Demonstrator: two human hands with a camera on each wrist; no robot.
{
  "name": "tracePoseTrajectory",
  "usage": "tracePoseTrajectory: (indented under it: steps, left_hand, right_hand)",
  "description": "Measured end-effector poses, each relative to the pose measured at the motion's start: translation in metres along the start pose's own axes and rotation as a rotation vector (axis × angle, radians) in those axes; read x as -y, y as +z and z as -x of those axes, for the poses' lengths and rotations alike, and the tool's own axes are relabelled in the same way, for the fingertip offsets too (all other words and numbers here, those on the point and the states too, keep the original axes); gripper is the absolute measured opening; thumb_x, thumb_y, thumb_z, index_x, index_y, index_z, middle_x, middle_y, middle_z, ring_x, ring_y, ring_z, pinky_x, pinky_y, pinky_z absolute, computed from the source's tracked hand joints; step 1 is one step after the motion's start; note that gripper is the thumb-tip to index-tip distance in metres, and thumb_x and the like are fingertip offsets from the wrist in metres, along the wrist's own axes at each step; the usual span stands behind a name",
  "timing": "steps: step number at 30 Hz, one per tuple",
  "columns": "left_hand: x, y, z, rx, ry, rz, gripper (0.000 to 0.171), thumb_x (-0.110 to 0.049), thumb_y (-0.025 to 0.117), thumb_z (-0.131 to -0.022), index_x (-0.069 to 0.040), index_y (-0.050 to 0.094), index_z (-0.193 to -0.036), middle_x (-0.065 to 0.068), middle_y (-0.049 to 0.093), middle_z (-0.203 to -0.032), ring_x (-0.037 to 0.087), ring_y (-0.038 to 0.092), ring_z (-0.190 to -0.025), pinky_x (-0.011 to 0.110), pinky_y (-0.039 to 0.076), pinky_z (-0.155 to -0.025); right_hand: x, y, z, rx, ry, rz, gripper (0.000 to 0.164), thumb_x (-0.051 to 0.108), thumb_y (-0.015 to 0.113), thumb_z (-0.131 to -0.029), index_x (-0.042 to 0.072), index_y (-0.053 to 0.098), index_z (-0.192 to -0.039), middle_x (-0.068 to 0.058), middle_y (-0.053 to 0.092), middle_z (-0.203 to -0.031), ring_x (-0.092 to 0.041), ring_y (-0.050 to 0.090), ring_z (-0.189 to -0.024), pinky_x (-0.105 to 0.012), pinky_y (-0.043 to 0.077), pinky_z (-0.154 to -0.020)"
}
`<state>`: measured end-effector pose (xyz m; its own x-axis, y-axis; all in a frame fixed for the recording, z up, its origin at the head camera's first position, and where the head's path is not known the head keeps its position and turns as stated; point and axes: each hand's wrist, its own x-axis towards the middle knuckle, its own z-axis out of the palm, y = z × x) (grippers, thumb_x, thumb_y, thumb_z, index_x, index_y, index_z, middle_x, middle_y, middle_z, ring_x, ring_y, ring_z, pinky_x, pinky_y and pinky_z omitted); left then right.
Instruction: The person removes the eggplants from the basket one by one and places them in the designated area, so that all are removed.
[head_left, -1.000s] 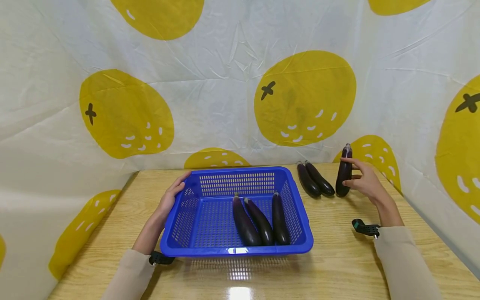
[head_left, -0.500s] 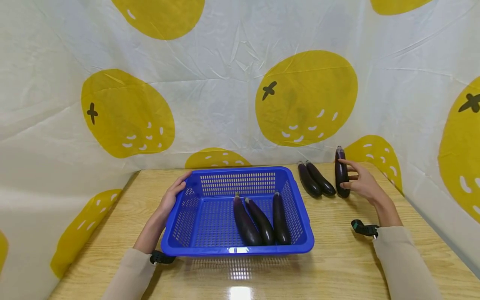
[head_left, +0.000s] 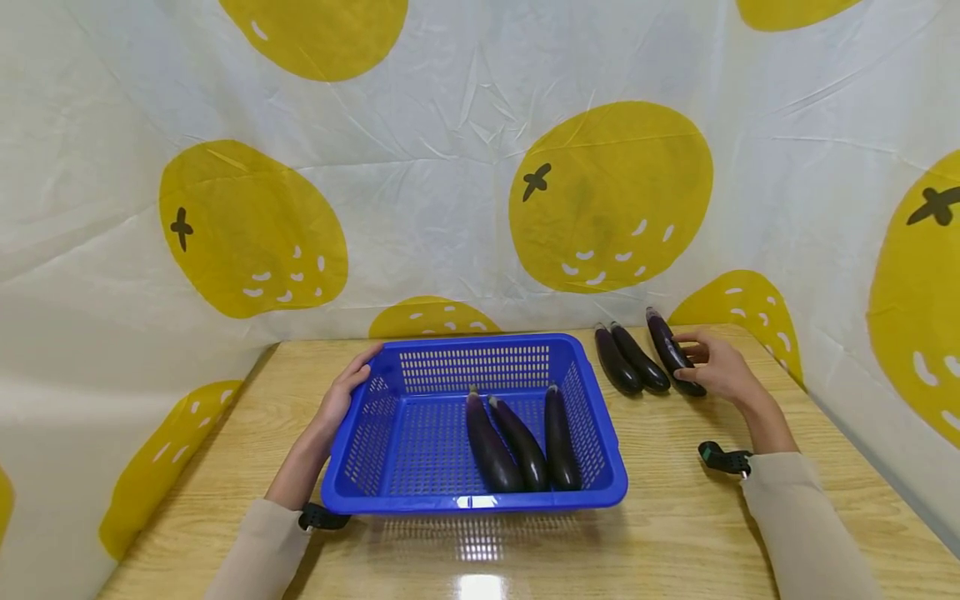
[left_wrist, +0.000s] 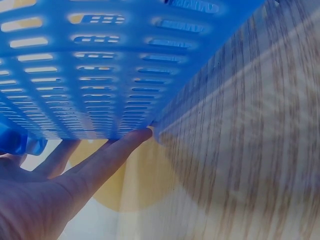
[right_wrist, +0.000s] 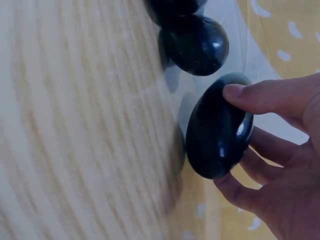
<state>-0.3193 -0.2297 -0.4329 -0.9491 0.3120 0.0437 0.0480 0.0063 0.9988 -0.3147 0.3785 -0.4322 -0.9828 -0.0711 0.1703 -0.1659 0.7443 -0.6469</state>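
Thumb [right_wrist: 265, 96] and fingers [right_wrist: 235, 192] of the right hand [head_left: 716, 364] pinch a long, glossy, dark purple eggplant [head_left: 664, 342] from opposite sides. This grip takes its lower half, leaving the stem end free, probably because that part lies nearest the reach. The eggplant slants over the back right of the pale wood-grained table [head_left: 675, 500], stem pointing away; whether its full length rests on the wood, I cannot tell.

Just to its left, two more eggplants lie side by side and touching, a left one [head_left: 618, 362] and a right one [head_left: 639, 358], their stems also to the rear; the shared direction looks like deliberate lining up.

At the other side, the left hand [head_left: 341, 396] lays fairly straight fingers against the left wall of a rectangular blue plastic basket [head_left: 480, 502] with slotted sides, seemingly to steady it. Three eggplants [head_left: 491, 450] lie lengthwise within, gathered toward its right half, stems rearward. Behind everything hangs a white cloth [head_left: 427, 233] printed with yellow fruit.
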Motion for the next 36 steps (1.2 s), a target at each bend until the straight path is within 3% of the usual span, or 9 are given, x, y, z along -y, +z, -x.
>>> tracePoseTrajectory:
  steps: [2, 7, 13, 18, 27, 36]
  left_hand:
    - [0.0001, 0.0001, 0.0003, 0.001, -0.003, -0.002, 0.053, -0.028, 0.025, -0.115, -0.022, 0.021, -0.167, 0.005, 0.016, -0.174, 0.029, 0.018, -0.158, 0.016, 0.040, -0.102]
    - [-0.0005, 0.0002, -0.0001, -0.002, -0.003, 0.006, 0.053, -0.027, 0.025, -0.115, -0.022, 0.021, -0.167, 0.006, 0.017, -0.174, 0.029, 0.020, -0.157, 0.016, 0.041, -0.103]
    - [0.0001, -0.0001, -0.0012, -0.008, -0.009, -0.015, 0.052, -0.028, 0.026, -0.114, -0.024, 0.022, -0.166, 0.003, 0.017, -0.174, 0.027, 0.019, -0.158, 0.021, 0.035, -0.108]
    - [0.0010, -0.0007, -0.0014, -0.002, -0.001, -0.023, 0.052, -0.028, 0.025, -0.115, -0.023, 0.021, -0.167, 0.003, 0.016, -0.174, 0.028, 0.017, -0.159, 0.027, 0.030, -0.112]
    - [0.0014, -0.0004, -0.0009, 0.000, 0.004, -0.001, 0.052, -0.026, 0.025, -0.115, -0.022, 0.021, -0.167, 0.003, 0.016, -0.174, 0.027, 0.016, -0.159, 0.017, 0.036, -0.106]
    - [0.0014, -0.0005, -0.0009, -0.003, 0.010, 0.000, 0.052, -0.026, 0.025, -0.115, -0.022, 0.022, -0.166, 0.003, 0.016, -0.174, 0.026, 0.017, -0.159, 0.016, 0.035, -0.106]
  right_hand:
    - [0.0003, 0.0014, 0.0003, 0.011, 0.009, 0.023, 0.066, 0.009, 0.075, -0.090, -0.008, 0.047, -0.147, -0.043, 0.056, -0.136, -0.058, 0.056, -0.123, -0.059, 0.050, -0.096]
    - [-0.0004, 0.0034, 0.0000, 0.025, 0.018, 0.054, 0.060, 0.010, 0.074, -0.091, -0.008, 0.051, -0.144, -0.040, 0.058, -0.135, -0.055, 0.058, -0.122, -0.054, 0.050, -0.093]
    - [-0.0005, 0.0045, -0.0015, 0.026, 0.013, 0.062, 0.053, 0.011, 0.071, -0.094, -0.009, 0.055, -0.140, -0.039, 0.058, -0.136, -0.056, 0.055, -0.124, -0.064, 0.045, -0.100]
    - [-0.0007, 0.0026, -0.0009, 0.065, 0.003, 0.058, 0.050, 0.010, 0.066, -0.096, -0.009, 0.055, -0.141, -0.039, 0.057, -0.137, -0.056, 0.056, -0.123, -0.061, 0.050, -0.098]
    - [0.0023, -0.0034, 0.0017, 0.146, 0.021, 0.033, 0.056, 0.006, 0.063, -0.093, -0.008, 0.050, -0.146, -0.041, 0.053, -0.140, -0.057, 0.053, -0.127, -0.055, 0.052, -0.095]
    - [0.0006, 0.0019, -0.0011, 0.139, 0.008, 0.008, 0.053, 0.004, 0.060, -0.097, -0.012, 0.047, -0.146, -0.041, 0.052, -0.142, -0.058, 0.052, -0.129, -0.062, 0.047, -0.103]
